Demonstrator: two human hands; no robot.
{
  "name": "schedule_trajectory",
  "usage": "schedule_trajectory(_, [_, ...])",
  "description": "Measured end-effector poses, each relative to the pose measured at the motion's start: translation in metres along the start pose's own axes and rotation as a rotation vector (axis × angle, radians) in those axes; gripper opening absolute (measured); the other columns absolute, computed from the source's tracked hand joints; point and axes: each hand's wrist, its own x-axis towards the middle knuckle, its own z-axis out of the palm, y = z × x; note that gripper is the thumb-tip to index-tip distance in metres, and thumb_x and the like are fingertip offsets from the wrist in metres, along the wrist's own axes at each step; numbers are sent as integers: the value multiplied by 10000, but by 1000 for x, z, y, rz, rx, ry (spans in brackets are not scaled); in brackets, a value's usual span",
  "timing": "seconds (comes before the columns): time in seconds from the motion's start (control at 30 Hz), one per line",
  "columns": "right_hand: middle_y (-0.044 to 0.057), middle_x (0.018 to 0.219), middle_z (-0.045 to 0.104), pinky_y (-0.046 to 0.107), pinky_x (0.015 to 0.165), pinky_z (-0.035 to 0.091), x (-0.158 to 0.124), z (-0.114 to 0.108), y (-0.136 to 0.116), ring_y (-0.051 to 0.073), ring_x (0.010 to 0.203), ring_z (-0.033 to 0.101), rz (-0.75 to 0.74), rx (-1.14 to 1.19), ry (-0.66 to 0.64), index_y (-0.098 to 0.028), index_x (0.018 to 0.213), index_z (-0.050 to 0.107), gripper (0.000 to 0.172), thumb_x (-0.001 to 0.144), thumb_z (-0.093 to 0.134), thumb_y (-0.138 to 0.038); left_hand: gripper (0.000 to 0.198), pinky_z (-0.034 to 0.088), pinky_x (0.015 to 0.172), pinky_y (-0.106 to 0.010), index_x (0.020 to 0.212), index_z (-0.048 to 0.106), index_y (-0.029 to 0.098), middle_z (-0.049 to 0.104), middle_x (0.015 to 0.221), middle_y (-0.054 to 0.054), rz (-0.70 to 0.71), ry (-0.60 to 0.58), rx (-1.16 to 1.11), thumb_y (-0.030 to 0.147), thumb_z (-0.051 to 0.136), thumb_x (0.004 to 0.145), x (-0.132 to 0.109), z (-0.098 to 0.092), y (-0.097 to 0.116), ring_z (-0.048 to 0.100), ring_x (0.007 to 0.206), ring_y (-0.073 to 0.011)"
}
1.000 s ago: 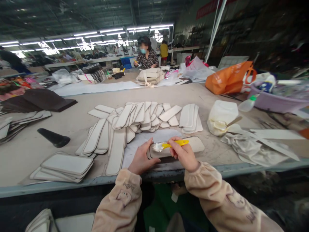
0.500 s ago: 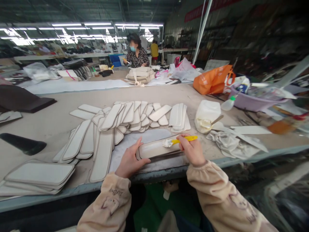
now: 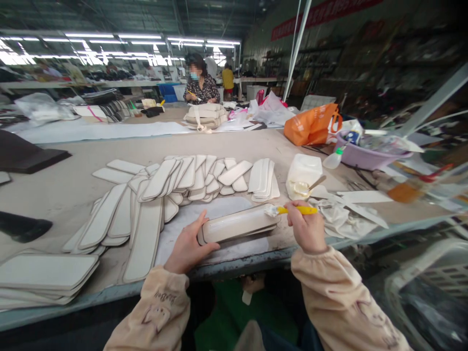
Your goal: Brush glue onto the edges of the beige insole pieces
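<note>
My left hand [image 3: 188, 246] grips the left end of a long pale panel [image 3: 237, 224] with rounded corners and a dark edge, thumb on the near side. At least one more panel lies beneath it. In my right hand [image 3: 307, 228] is a yellow-handled brush [image 3: 305, 210], its bristles coated with white paste and resting at the panel's right end. A wet sheen shows on the panel. Beyond my right hand stands a cut white plastic jug [image 3: 305, 168] with pale paste and a stick in it. Loose panels [image 3: 197, 173] lie overlapping behind and left of my left hand.
A stack of wider panels [image 3: 47, 270] lies at the front left. Crumpled cloth [image 3: 338, 214] sits to the right, before a purple basin [image 3: 373, 156] and an orange bag [image 3: 312, 124]. Across the table, a person [image 3: 203, 87] holds a yellow-handled tool. A dark metal piece [image 3: 22, 226] is at left.
My right hand has drawn the brush rightward along the panel, from past its middle to its right end. My left hand still holds the left end. The whole view has shifted slightly.
</note>
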Motion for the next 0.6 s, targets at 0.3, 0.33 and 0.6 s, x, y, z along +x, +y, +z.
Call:
schedule_trajectory(0.3, [-52, 473, 484, 228, 434, 304, -47, 73, -35, 93, 414, 392, 172, 505, -424, -188, 827, 561, 320, 872, 515, -502, 1033, 384, 1056, -438, 1495, 250, 203, 592, 1313, -104, 16, -2, 8, 411, 778, 631, -1, 0, 0, 545, 1206, -296])
schedule_trajectory(0.33, [-53, 474, 486, 226, 439, 309, -50, 79, -38, 93, 417, 395, 176, 511, -450, -188, 829, 561, 320, 875, 509, -501, 1039, 386, 1053, -439, 1496, 245, 200, 594, 1310, -104, 13, -3, 12, 409, 779, 629, -1, 0, -1, 545, 1206, -298])
schedule_trajectory(0.6, [-61, 458, 464, 241, 475, 329, -44, 81, -41, 97, 428, 400, 168, 384, -478, -202, 725, 541, 248, 856, 507, -410, 1062, 415, 1029, -441, 1518, 187, 250, 601, 1310, -89, 4, -8, -3, 434, 766, 646, -2, 0, -3, 560, 1191, -312])
